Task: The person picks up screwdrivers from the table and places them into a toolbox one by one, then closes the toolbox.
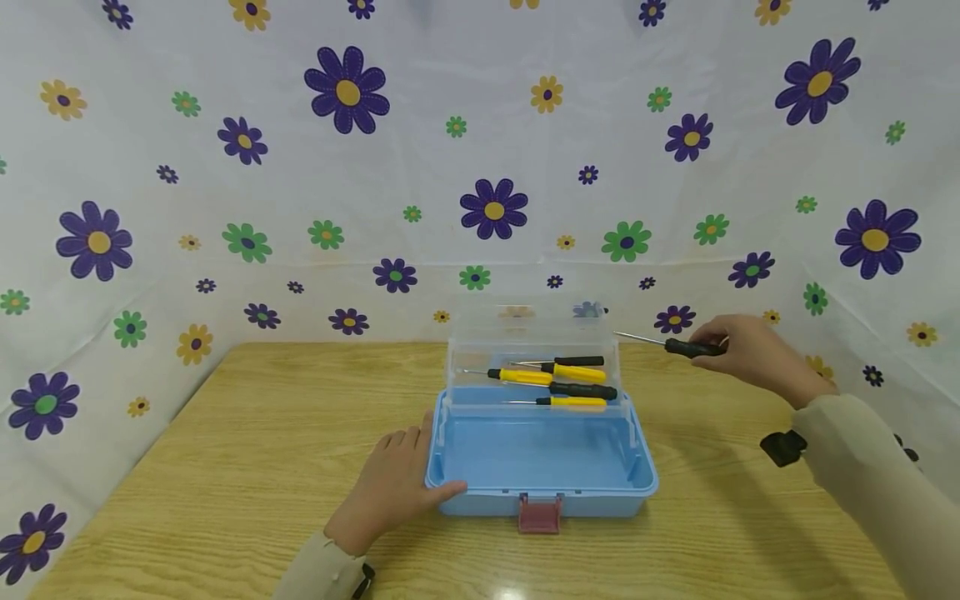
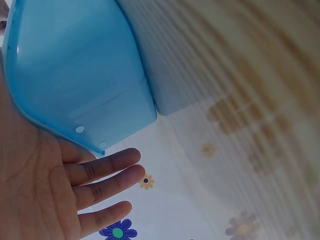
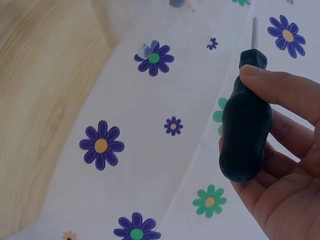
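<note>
A screwdriver [image 3: 242, 135] with a black handle is held in my right hand [image 1: 757, 354], raised to the right of the box. Its thin metal shaft points left, toward the clear tray [image 1: 454, 367]. In the right wrist view the thumb and fingers pinch the handle. My left hand [image 1: 393, 479] rests against the left side of a blue toolbox [image 1: 540, 454], its thumb over the front rim. The left wrist view shows its fingers straight beside the box wall [image 2: 100, 100]. Several screwdrivers with yellow handles [image 1: 579, 372] and black handles [image 1: 581, 390] lie in the tray.
The toolbox sits on a wood-grain table [image 1: 300, 433], with a pink latch [image 1: 539, 515] hanging at its front. A transparent lid [image 1: 525, 321] stands raised behind the tray. A white flower-print cloth [image 1: 420, 150] hangs at the back and sides.
</note>
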`<state>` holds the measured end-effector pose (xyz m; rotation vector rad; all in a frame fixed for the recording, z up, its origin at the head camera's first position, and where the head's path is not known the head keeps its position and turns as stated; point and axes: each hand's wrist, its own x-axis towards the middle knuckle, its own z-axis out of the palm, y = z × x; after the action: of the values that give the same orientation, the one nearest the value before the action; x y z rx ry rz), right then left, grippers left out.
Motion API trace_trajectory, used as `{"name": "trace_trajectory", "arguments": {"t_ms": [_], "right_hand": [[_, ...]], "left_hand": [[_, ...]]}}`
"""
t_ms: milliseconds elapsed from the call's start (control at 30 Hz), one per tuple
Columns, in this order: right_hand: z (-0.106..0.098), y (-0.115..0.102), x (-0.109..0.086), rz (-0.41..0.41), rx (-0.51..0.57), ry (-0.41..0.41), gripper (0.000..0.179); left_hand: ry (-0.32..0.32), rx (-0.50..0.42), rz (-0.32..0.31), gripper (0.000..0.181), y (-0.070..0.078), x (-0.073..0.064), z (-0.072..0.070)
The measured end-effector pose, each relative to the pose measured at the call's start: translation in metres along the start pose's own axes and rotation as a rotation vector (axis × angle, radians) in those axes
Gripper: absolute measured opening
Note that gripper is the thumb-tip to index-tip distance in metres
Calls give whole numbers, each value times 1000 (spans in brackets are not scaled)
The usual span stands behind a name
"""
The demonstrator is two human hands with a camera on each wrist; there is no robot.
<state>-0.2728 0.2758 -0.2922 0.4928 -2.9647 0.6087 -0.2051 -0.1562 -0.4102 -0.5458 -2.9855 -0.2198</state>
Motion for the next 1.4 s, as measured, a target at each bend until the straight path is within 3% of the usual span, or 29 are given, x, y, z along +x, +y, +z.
{"name": "trace_trajectory", "arguments": {"t_ms": [233, 667, 933, 1400], "right_hand": [[10, -17, 17, -66, 21, -11, 24], [32, -48, 38, -111, 29, -10, 21], [48, -65, 50, -99, 84, -71, 23], [72, -98, 69, -114, 92, -166, 19]], "left_hand": [[9, 3, 3, 104, -1, 1, 1], [30, 19, 8, 104, -2, 2, 3], [31, 17, 11, 103, -2, 1, 3], [32, 40, 23, 105, -3, 1, 6]]}}
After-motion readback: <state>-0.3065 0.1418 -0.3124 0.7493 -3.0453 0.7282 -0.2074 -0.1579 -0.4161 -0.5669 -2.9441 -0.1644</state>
